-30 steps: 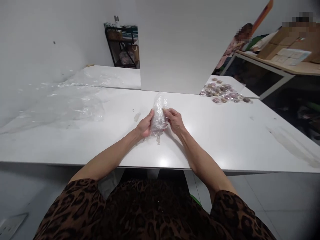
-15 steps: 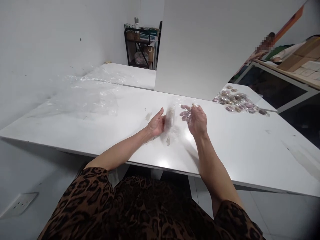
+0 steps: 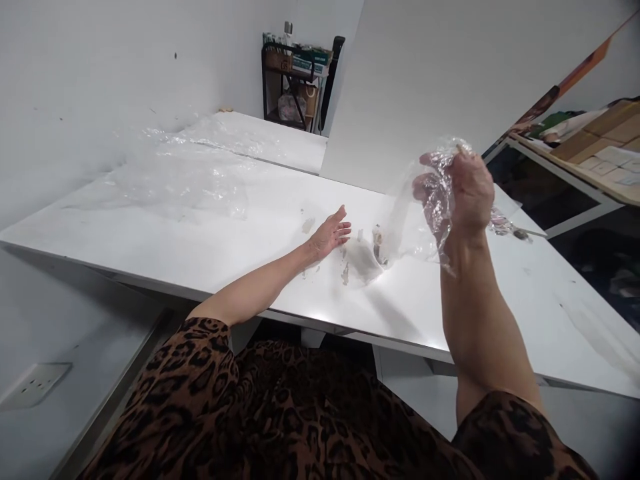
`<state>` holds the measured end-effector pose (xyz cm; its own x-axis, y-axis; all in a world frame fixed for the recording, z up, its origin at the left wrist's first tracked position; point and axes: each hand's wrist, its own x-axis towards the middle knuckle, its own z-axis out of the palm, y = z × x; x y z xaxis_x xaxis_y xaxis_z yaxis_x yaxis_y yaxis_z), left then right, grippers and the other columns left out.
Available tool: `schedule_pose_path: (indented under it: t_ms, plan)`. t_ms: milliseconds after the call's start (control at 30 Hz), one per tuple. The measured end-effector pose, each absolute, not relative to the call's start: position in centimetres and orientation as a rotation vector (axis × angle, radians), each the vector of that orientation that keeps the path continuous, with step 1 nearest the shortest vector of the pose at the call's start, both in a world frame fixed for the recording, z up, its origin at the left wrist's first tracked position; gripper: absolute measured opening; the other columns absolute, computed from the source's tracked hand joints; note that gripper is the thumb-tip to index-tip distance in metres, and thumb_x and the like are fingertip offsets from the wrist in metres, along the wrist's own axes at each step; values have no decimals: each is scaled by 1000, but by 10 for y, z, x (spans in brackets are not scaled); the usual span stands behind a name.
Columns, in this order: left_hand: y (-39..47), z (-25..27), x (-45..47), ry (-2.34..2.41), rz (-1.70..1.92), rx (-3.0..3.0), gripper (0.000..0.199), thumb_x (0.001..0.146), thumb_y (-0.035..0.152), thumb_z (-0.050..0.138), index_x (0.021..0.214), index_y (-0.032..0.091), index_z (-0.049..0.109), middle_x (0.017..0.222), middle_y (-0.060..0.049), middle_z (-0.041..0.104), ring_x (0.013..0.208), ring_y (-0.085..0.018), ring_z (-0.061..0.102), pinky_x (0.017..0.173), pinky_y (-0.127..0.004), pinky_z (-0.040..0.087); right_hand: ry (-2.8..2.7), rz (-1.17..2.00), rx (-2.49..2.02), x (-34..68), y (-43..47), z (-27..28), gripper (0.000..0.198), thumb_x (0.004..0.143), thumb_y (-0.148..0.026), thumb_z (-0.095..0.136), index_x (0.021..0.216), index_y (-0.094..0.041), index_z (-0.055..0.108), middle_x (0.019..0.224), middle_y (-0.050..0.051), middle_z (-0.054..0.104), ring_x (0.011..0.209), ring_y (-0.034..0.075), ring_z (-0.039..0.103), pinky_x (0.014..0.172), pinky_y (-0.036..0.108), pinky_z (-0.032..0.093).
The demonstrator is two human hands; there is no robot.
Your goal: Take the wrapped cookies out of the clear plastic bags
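Note:
My right hand [image 3: 470, 190] is raised over the right part of the table, gripping a crumpled clear plastic film [image 3: 443, 200]. Its fingers show through the film, which hangs down to the left toward the tabletop. At the film's lower left end is a small brownish piece [image 3: 378, 245], blurred; whether it lies inside the film or on the table I cannot tell. My left hand [image 3: 333, 232] is open just left of that piece, fingers spread and holding nothing. Small flat brownish scraps [image 3: 345, 273] lie on the white table [image 3: 270, 260] below it.
A large heap of clear plastic sheeting [image 3: 185, 177] spreads over the table's left side. Small wrapped pieces [image 3: 503, 223] lie at the right, partly hidden by my right arm. A white panel [image 3: 400, 87] stands at the back. Beyond is a black shelf rack [image 3: 287, 73].
My right hand has moved up and right, pulling the film out with it. My left hand has come away from the brownish piece and shifted slightly right, its fingers spread.

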<state>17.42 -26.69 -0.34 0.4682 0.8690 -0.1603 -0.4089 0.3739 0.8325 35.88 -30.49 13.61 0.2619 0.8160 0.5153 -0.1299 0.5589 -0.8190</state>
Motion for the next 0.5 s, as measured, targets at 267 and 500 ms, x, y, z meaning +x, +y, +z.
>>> schedule_pose_path:
  t_ms: [267,500]
  plan:
    - [-288,-3,170,542,815,1608,140,57,59,96,170,30,17,179,-9,7,166,-35,4,134,-46,8,-1252,771,-795,321,-278,150,32,85,-51,77,92,-28,55,98,1,72,84,19,71,61,32,58]
    - [-270,-7,176,549,937,1075,74,101,69,38,164,31,36,167,-7,43,156,-30,40,129,-45,31,-1467,732,-985,302,-282,138,40,89,-63,67,113,-32,58,135,3,63,128,24,61,91,42,61]
